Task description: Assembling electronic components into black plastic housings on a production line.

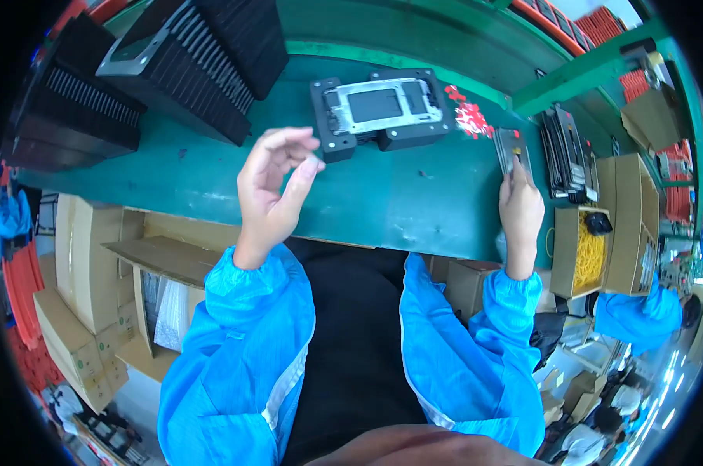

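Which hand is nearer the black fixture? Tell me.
Left. The left hand is by the black fixture, at its left end; the right hand is farther, past its right end.

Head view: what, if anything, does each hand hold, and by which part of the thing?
The left hand holds nothing. The right hand touches the near part of a flat grey panel; whether it grips it cannot be told.

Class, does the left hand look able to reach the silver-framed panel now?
Probably yes: the left hand appears empty near the silver-framed panel, with nothing visibly blocking it.
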Available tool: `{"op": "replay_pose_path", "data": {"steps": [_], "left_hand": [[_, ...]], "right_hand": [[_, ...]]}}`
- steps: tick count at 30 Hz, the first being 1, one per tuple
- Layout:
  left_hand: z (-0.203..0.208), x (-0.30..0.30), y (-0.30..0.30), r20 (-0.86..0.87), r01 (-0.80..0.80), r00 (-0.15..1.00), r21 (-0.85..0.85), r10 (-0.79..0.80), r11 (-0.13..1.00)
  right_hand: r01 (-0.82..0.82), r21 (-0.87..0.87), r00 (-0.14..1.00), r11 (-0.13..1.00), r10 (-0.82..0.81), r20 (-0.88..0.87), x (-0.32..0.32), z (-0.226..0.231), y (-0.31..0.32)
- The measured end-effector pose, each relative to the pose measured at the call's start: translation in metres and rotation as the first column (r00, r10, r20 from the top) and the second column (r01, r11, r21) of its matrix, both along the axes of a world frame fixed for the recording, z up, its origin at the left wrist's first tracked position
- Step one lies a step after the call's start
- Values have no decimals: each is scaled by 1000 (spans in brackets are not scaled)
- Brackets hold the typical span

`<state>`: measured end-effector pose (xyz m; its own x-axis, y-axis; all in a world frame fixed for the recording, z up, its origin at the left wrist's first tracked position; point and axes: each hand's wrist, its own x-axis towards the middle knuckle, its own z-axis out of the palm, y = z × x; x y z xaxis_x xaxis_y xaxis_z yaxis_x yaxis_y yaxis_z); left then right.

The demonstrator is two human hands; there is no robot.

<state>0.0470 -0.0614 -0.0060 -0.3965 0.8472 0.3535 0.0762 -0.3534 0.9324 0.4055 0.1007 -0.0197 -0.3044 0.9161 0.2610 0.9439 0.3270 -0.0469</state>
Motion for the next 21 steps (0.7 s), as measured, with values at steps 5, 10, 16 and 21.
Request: {"op": "replay_pose_path", "data": {"steps": [5,10,16,21], "left_hand": [[-1,43,-8,62,172,983,-7,-171,985],[-9,66,-2,176,446,885,-53,-431,894],[6,96,13,265,594,790,-113,-552,796],[-18,108,13,-48,493,869,20,-492,870]], "right_hand": [[-48,124,998,991,44,35,-4,-12,6],[133,80,989,988,-138,57,-7,-3,-22],[-203,88,699,975,207,-685,-55,60,-86],[-580,183,334,794,437,-835,-91,55,-100]]}}
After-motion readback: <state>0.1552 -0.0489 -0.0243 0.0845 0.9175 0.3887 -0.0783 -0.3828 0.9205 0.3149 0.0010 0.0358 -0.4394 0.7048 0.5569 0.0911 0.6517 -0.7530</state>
